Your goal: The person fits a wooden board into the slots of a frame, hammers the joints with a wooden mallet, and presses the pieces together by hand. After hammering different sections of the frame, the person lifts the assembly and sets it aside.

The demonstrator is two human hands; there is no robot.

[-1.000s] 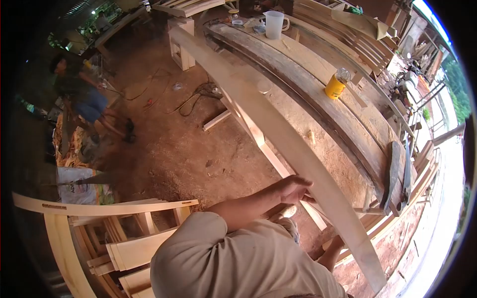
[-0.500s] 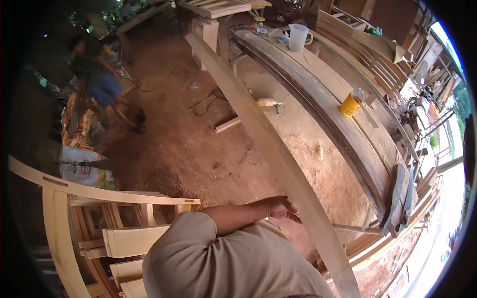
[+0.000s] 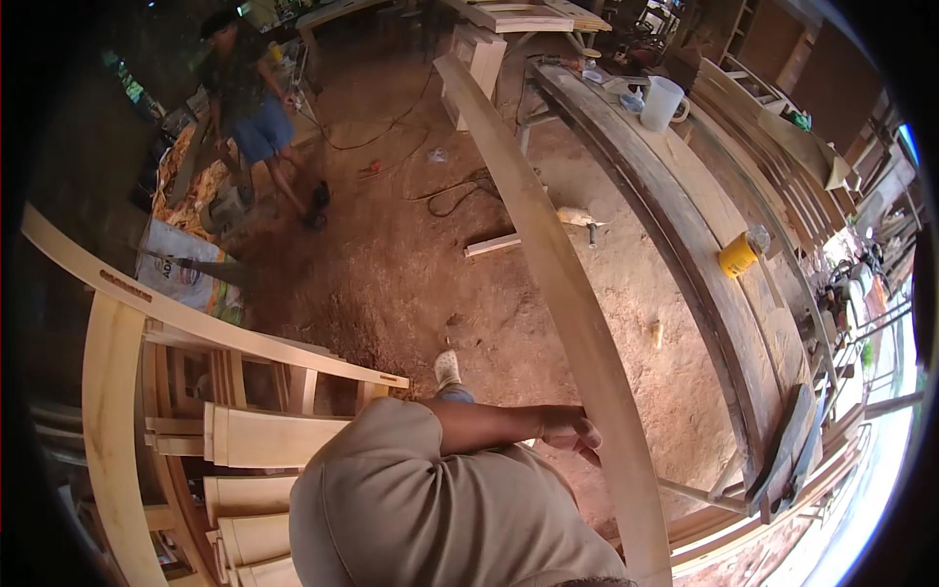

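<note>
A long, pale wooden plank (image 3: 548,264) runs from the bottom of the view up towards the far wooden frames. My left hand (image 3: 572,431) reaches across my body and is closed at the plank's left edge, with part of the fingers hidden. My right hand does not show. Left of my shoulder, pale furniture parts (image 3: 264,437) lie stacked under a slotted wooden rail (image 3: 225,323).
A long wooden bench (image 3: 675,225) on the right bears a yellow container (image 3: 738,256) and a clear plastic jug (image 3: 662,104). A person (image 3: 249,108) stands at the far left near wood shavings. A cord (image 3: 455,201) and a wood offcut (image 3: 494,245) lie on the dirt floor.
The view has turned left, so the bench and plank sit further right. My foot shows now beyond my arm. My left hand keeps its hold on the plank.
</note>
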